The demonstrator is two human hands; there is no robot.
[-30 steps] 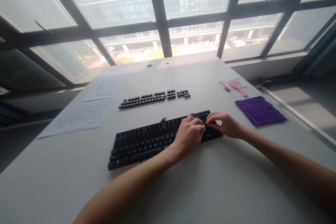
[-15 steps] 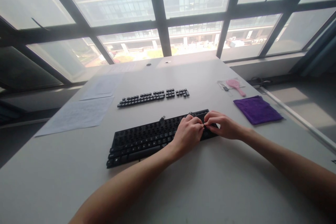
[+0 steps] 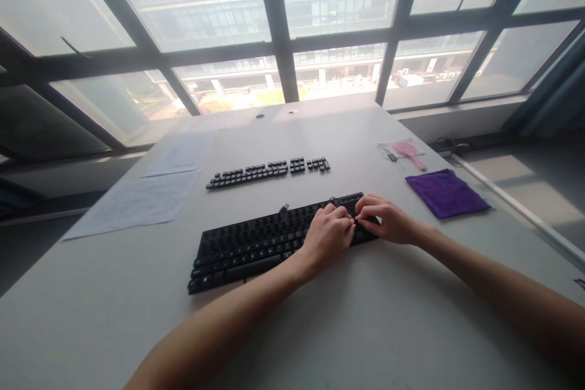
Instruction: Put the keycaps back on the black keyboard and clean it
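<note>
Barely shifted since earlier; bunching left hand [image 3: 329, 230] and right hand [image 3: 384, 218] on keyboard [image 3: 253, 248]; cannot tell if pinching anything.

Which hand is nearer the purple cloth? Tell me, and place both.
Right. The right hand is at the right end of the keyboard, left of the purple cloth and apart from it; the left hand, also at the keyboard, is farther left.

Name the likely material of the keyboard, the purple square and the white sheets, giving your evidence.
Keyboard: probably hard black plastic, fairly matt, judging by its stiff, straight-edged body.
Purple square: seemingly soft fabric, with a dull, slightly uneven surface; the fibre can't be told.
White sheets: likely paper, matt, as they look thin and lie flat.
</note>
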